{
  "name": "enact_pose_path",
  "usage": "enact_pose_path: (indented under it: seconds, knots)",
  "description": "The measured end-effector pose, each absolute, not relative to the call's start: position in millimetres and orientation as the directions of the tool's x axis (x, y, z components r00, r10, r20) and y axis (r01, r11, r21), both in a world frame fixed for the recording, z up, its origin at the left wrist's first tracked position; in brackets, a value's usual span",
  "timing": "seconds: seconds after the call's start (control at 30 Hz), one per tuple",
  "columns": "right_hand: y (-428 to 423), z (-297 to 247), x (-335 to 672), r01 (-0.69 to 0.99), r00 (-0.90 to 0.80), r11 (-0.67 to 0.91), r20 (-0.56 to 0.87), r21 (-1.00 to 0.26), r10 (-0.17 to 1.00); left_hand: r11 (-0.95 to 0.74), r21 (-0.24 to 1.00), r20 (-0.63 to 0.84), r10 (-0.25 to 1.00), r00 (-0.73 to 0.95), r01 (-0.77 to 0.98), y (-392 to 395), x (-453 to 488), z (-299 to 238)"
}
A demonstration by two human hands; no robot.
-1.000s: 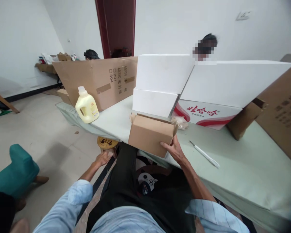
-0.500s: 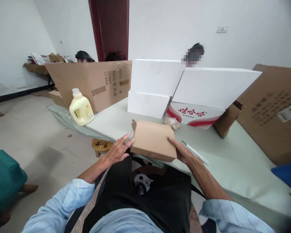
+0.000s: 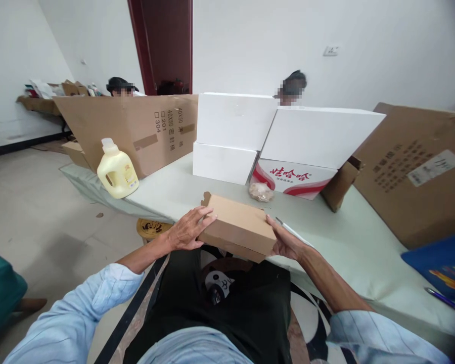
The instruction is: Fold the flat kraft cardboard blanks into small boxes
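Note:
A small brown cardboard box (image 3: 240, 222) is held at the table's near edge, tilted so its long side faces me. My left hand (image 3: 189, 227) grips its left end, fingers over the top edge. On the opposite end, my right hand (image 3: 286, 240) clasps the box, the thumb at the upper corner and the other fingers partly hidden. Just past my right hand lies a slim white tool, perhaps a utility knife (image 3: 293, 230), partly covered by that hand. A clear plastic bag with pale contents (image 3: 261, 192) rests behind the box.
White cartons (image 3: 227, 164) are stacked across the table, with large brown cartons (image 3: 136, 134) at left and right. A yellow jug (image 3: 118, 172) stands left. A blue packet (image 3: 442, 265) and a pen (image 3: 445, 302) lie right. Two people (image 3: 292, 88) sit behind the cartons.
The box has tipped, its long side now turned more toward me. My left hand has moved from the box's edge to a grip on its left end. The view has shifted slightly right.

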State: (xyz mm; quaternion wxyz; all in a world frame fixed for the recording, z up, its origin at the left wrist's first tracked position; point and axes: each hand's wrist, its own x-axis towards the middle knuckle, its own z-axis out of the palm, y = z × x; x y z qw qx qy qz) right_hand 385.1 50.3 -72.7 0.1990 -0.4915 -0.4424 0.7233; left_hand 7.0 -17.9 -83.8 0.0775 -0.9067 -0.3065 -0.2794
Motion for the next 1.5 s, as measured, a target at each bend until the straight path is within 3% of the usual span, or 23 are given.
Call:
enact_pose_path:
  seconds: [0.1, 0.17, 0.3, 0.4, 0.47, 0.7, 0.87, 1.0, 1.13, 1.23, 1.37, 1.43, 1.5]
  knots:
    - [52.6, -63.3, 393.9, 0.276, -0.427, -0.439, -0.518, -0.855, 0.741, -0.773, 0.175, 0.539, 0.594, 0.597, 0.610, -20.6, 5.5, -55.1]
    - [54.3, -54.5, 394.3, 0.373, -0.350, -0.309, -0.441, -0.875, 0.826, -0.740, 0.296, 0.504, 0.658, 0.560, 0.604, -18.0, 1.8, -39.8]
    - [48.6, -33.4, 377.8, 0.424, -0.205, 0.088, -0.001, -0.901, 0.979, -0.654, 0.490, 0.399, 0.756, 0.519, 0.576, -3.2, -6.8, -28.7]
    - [38.7, -23.2, 359.7, 0.453, -0.225, 0.370, 0.297, -0.811, 0.928, -0.630, 0.540, 0.383, 0.774, 0.504, 0.558, 8.6, -11.0, -31.8]
    - [34.9, -21.7, 350.8, 0.494, -0.282, 0.496, 0.407, -0.714, 0.869, -0.631, 0.552, 0.390, 0.773, 0.501, 0.545, 13.8, -12.6, -34.5]
    - [47.3, -25.4, 343.4, 0.625, -0.392, 0.646, 0.540, -0.438, 0.745, -0.637, 0.548, 0.387, 0.768, 0.511, 0.542, 18.9, -15.4, -35.8]
    - [47.6, -18.9, 334.1, 0.657, -0.488, 0.688, 0.523, -0.307, 0.699, -0.656, 0.425, 0.372, 0.755, 0.541, 0.624, 19.9, -10.3, -30.1]
    - [44.1, -13.7, 324.7, 0.642, -0.534, 0.711, 0.497, -0.288, 0.684, -0.666, 0.337, 0.384, 0.742, 0.549, 0.665, 20.3, -2.6, -26.9]
    - [47.6, -17.8, 338.6, 0.672, -0.474, 0.683, 0.542, -0.287, 0.694, -0.679, 0.336, 0.405, 0.730, 0.551, 0.653, 18.3, -0.2, -29.3]
    - [53.0, -37.4, 377.0, 0.835, -0.351, 0.505, 0.498, -0.216, 0.793, -0.674, 0.366, 0.437, 0.734, 0.520, 0.642, 14.7, -4.1, -33.8]
    - [55.9, -83.9, 444.1, 0.996, -0.091, 0.090, 0.171, 0.013, 0.981, -0.639, 0.417, 0.471, 0.760, 0.447, 0.647, 10.3, -10.6, -38.7]
    - [54.4, -105.8, 468.6, 0.997, 0.017, -0.021, 0.048, 0.079, 0.999, -0.625, 0.438, 0.470, 0.772, 0.429, 0.646, 9.6, -12.4, -39.5]
    - [52.2, -121.4, 482.5, 0.995, 0.050, -0.051, 0.012, 0.089, 0.999, -0.614, 0.456, 0.461, 0.782, 0.419, 0.644, 9.6, -13.2, -39.3]
